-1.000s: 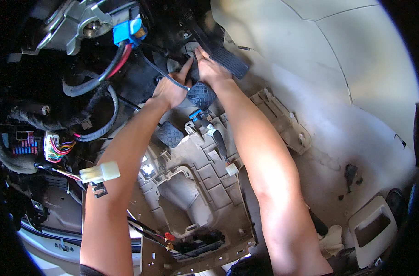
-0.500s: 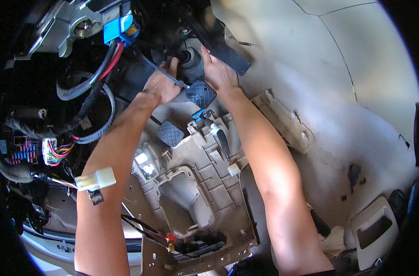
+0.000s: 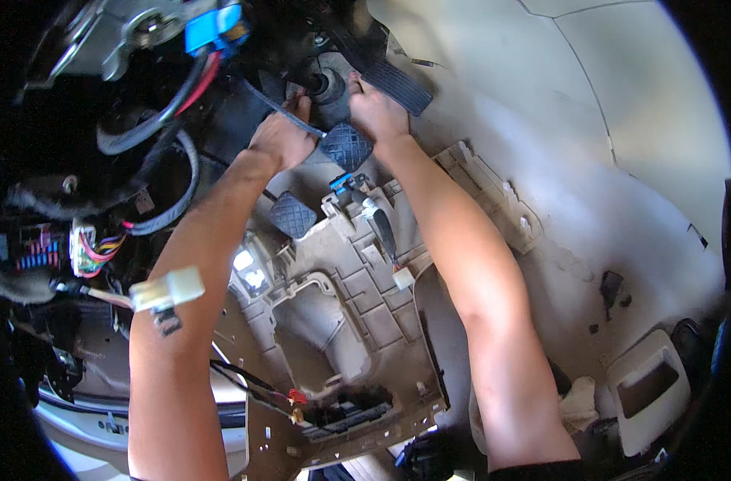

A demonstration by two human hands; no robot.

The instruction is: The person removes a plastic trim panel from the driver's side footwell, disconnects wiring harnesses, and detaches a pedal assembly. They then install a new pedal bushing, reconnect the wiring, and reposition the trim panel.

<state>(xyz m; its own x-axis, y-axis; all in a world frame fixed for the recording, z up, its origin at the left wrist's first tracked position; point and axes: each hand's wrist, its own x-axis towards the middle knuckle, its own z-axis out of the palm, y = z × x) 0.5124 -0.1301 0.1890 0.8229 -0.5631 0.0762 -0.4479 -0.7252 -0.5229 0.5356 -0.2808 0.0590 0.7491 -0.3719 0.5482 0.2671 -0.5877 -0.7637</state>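
Observation:
Deep in the footwell, both my hands flank a dark round shaft boot (image 3: 327,85). My left hand (image 3: 283,139) is on its left side, fingers curled in; what lies under them is hidden. A thin dark cable (image 3: 281,110) passes across this hand toward the middle pedal. On the boot's right side, my right hand (image 3: 378,114) is closed with its fingers bent; I cannot make out what it grips. The long ribbed accelerator pedal (image 3: 397,87) lies right above that hand. The square brake pedal (image 3: 347,147) sits between my wrists, the clutch pedal (image 3: 292,215) lower left.
A beige plastic trim panel (image 3: 381,301) lies below the pedals. A white connector (image 3: 169,290) hangs over my left forearm. Thick cables with a blue connector (image 3: 213,30) and a fuse box (image 3: 40,250) are at left. A grey trim piece (image 3: 650,393) lies lower right.
The right hand's fingers have drawn in from lying stretched along the boot to a bent grip. The left hand stays beside the boot. The whole view has shifted slightly.

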